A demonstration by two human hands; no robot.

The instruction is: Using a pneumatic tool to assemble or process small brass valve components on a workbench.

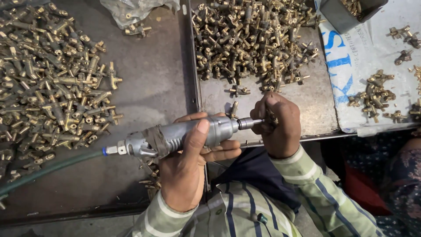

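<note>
The left hand (186, 169) is clenched around the stiff, heavy-looking grinder tool (184, 136), while the right hand (280, 125) pinches a small, hard brass fitting (271, 117) at the tool's tip.

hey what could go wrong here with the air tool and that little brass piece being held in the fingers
1. The right hand pinches a small brass fitting right at the tip of the pneumatic tool; a slip could likely hit bare fingers.
2. The air hose trails across the tray beside the left pile of brass fittings; a tug might scatter them.
3. The left hand alone steadies the tool, so it could wander.
</note>
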